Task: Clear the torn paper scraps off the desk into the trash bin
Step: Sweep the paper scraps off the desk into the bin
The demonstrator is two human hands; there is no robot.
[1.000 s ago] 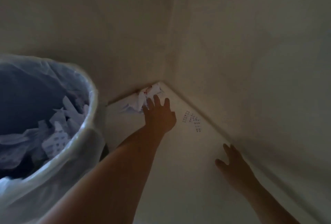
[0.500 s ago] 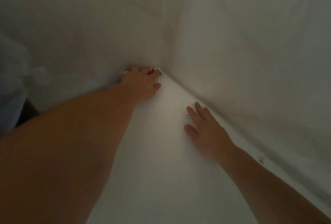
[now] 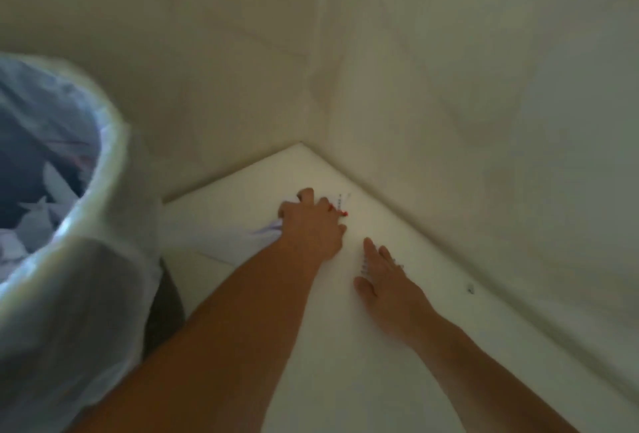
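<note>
My left hand [image 3: 311, 227] lies curled over a small pile of torn paper scraps [image 3: 266, 228] on the white desk [image 3: 345, 363], a short way out from the wall corner. White edges stick out to its left, and a red-marked bit shows by the fingertips. Just to the right, my right hand [image 3: 385, 277] lies flat with fingers apart on a dotted scrap [image 3: 363, 265], most of it hidden under the palm. The trash bin [image 3: 100, 211], lined with a clear bag, stands at the left with several scraps inside.
Two pale walls meet in a corner [image 3: 311, 114] behind the desk and close it off at the back and right. A tiny dark speck [image 3: 470, 290] lies near the right wall. A dark gap [image 3: 166, 301] separates the bin from the desk's left edge.
My left hand has dragged the scraps out of the corner toward me. My right hand stays flat on the dotted scrap. The bin has come back into view at the left.
</note>
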